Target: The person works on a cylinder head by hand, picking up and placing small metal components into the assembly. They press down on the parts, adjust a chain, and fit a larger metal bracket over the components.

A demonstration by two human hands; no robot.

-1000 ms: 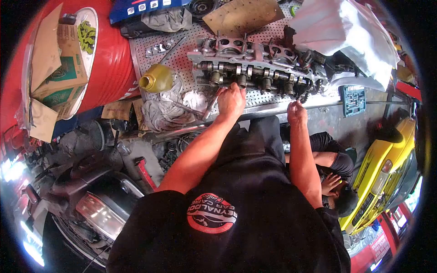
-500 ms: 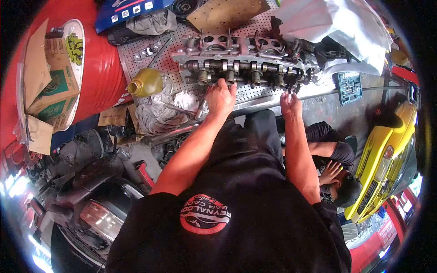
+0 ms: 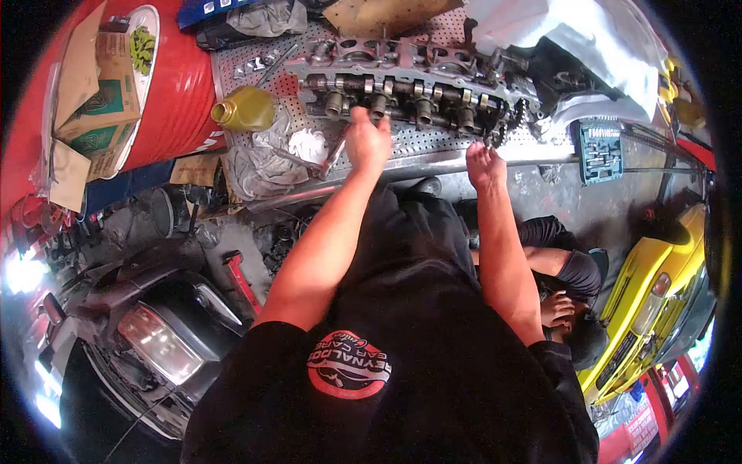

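Observation:
A metal engine cylinder head (image 3: pixel 421 77) lies on the perforated bench top, its camshaft lobes and upright tubes facing me. My left hand (image 3: pixel 368 141) is at its near side, thumb and forefinger apart beside one of the tubes (image 3: pixel 379 106). Some of that hand's fingertips are hidden against the metal. My right hand (image 3: pixel 485 165) is at the bench's front edge, below the sprocket end (image 3: pixel 506 127) of the head. Its fingers are bunched together, and anything between them is too small to make out.
Left of the head are a yellowish jug (image 3: pixel 246 110), grey rags (image 3: pixel 267 174) and a red drum (image 3: pixel 182 85). A teal socket set (image 3: pixel 599 151) is at right. A person (image 3: pixel 568 267) crouches close by my right arm, near a yellow car bumper (image 3: pixel 645 290).
The view has tilted, so the bench sits higher in it. My left hand has shifted slightly left along the head, and my right hand sits slightly farther from the sprocket end.

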